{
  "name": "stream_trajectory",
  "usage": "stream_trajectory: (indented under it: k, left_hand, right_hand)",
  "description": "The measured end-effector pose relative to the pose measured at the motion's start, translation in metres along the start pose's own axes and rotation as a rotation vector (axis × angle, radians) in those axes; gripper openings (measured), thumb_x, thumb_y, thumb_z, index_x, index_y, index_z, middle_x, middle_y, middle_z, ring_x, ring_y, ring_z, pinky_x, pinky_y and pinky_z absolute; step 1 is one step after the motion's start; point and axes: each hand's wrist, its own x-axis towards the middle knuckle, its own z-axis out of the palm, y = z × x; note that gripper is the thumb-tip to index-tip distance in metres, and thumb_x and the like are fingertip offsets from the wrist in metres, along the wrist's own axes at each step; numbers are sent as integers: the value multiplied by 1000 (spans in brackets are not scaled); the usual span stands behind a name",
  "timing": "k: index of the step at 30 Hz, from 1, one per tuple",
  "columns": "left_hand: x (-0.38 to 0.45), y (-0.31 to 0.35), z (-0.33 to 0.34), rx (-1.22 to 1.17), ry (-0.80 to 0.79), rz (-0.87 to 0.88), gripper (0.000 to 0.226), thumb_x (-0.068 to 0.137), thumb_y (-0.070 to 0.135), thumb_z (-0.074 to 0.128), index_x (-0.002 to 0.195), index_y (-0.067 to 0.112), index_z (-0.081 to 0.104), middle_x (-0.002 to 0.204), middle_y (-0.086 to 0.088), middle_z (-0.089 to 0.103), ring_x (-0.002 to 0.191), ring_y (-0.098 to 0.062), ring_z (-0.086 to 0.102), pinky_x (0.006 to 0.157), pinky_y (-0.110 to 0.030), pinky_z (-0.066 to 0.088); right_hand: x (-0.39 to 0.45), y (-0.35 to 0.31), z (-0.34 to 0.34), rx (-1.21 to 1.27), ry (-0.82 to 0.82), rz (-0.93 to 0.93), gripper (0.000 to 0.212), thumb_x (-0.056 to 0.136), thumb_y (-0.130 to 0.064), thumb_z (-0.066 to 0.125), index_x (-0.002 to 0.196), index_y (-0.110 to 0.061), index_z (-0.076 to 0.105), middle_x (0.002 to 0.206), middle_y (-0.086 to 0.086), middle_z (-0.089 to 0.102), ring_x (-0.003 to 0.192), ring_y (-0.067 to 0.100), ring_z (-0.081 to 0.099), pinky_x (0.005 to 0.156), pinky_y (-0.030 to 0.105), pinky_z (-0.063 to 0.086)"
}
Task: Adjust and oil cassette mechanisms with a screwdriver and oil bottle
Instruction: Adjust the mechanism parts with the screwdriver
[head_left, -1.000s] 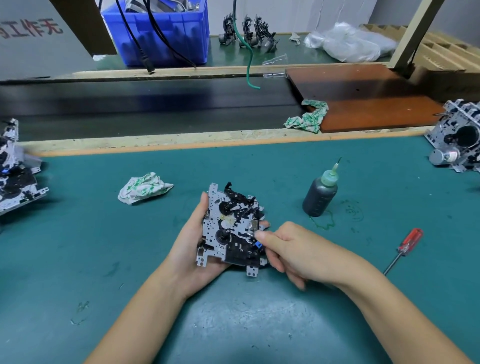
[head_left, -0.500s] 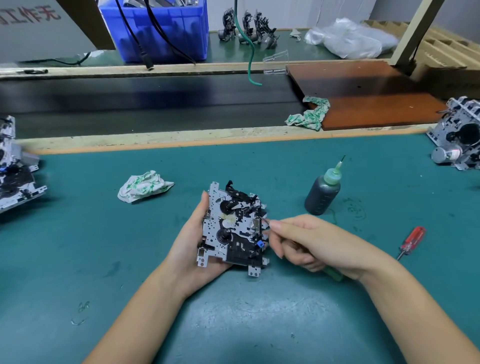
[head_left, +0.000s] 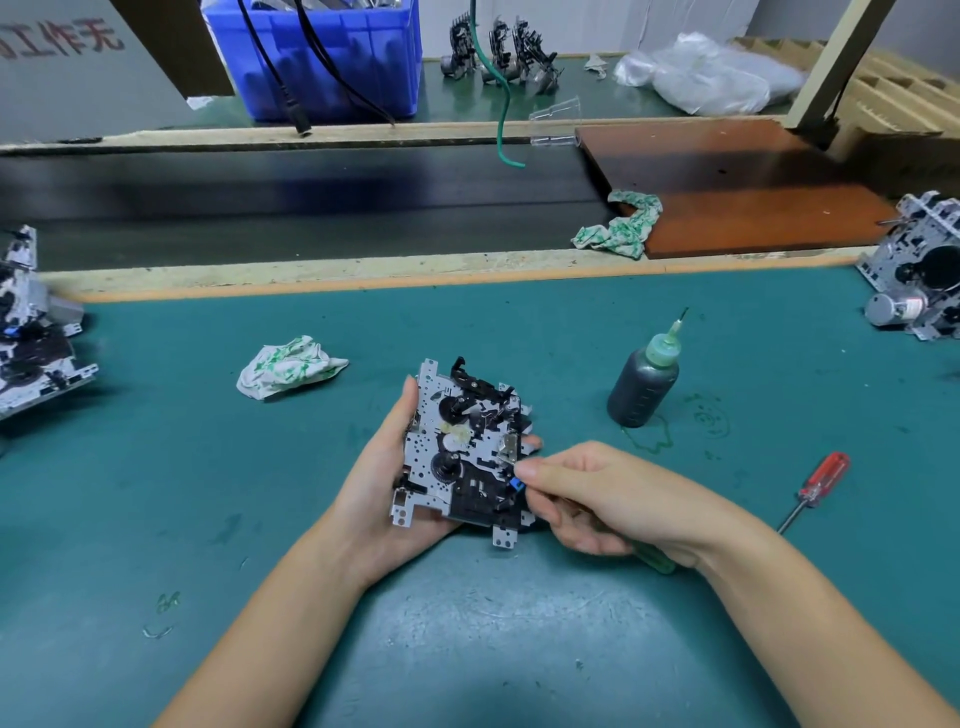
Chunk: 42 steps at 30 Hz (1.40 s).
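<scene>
The cassette mechanism (head_left: 465, 447) is held above the middle of the green worktop (head_left: 519, 649), cradled from below and along its left edge by the left hand (head_left: 384, 499), whose fingers are curled round the plate. Its long axis runs from the near edge of the worktop toward the far edge, tilted slightly rightward at the top. The right hand (head_left: 597, 499) lies just to the right of the mechanism, its grip closed round a green-handled tool (head_left: 655, 560) of which only the butt is seen below the palm; the tip is hidden, but it is judged to meet the mechanism's right edge, beside a small blue part (head_left: 516, 484).

The oil bottle (head_left: 643, 387) stands upright beyond the right hand, toward the far right, well apart from the mechanism. The red-handled screwdriver (head_left: 818, 486) lies nearer the right edge. The right hand is the nearer to both.

Red characters are seen on a grey panel (head_left: 57, 44) at the far left corner; they cannot be read with certainty. No brand is legible on the bottle.
</scene>
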Motion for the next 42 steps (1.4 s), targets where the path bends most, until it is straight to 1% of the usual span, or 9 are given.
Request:
stream_trajectory:
  k: [3,11,16,19,22,25,34,39,42]
  left_hand:
    - [-1,0,0,-8,-1,-3,72,89,63,32,113,7,70,124,-20,62,113,-29,61,87,-37,54]
    - [-1,0,3,-14,30,10,72,90,63,28,108,9,72,119,-20,64,110,-29,63,81,-36,56]
    - [-2,-1,4,5,66,21,71,91,63,29,108,9,72,118,-21,64,109,-29,64,79,-36,57]
    - [-1,-2,5,16,76,30,71,92,63,29,105,10,74,117,-21,65,107,-29,65,79,-36,57]
    - [-1,-2,5,27,88,35,71,92,63,28,105,10,74,117,-21,65,108,-29,64,80,-37,57]
    - [0,-3,4,30,89,35,71,92,63,28,108,9,72,118,-23,64,108,-30,64,81,-38,57]
    - [-1,-5,4,56,82,61,71,91,63,28,106,10,73,117,-23,65,108,-30,64,83,-38,56]
    - [-1,-9,2,29,71,87,71,92,63,27,104,11,74,116,-22,65,107,-30,64,77,-37,58]
    - [-2,-8,0,9,46,81,74,92,64,25,112,9,69,122,-22,62,113,-31,61,87,-40,55]
  right_hand:
    - [0,-1,0,35,28,-5,46,100,-35,39,60,-16,47,36,-5,33,31,7,20,35,14,16]
    - [2,-2,6,-34,82,-19,59,101,-35,39,44,-20,47,29,-4,33,30,9,21,36,16,19]
    - [2,-5,3,-70,26,25,56,101,-36,35,51,-12,42,29,-2,35,25,9,26,35,17,22]
    - [3,-6,2,-114,36,38,59,102,-38,34,48,-12,39,27,-1,30,25,10,21,34,14,20]
    - [5,-6,1,-162,39,57,62,100,-44,35,44,-16,33,31,-3,24,28,10,19,37,17,18]
    - [6,-6,-1,-183,17,71,60,99,-46,35,47,-16,28,36,-5,20,30,10,18,38,17,16]
    - [5,-7,-5,-220,-33,73,63,99,-47,32,44,-19,28,36,-5,20,30,10,20,42,21,18]
    - [5,-4,-4,-204,-30,45,62,99,-48,33,44,-19,28,35,-5,21,31,11,18,42,23,19]
    - [5,1,-6,-132,-36,10,60,97,-49,35,44,-20,29,32,-4,22,31,11,15,39,21,16]
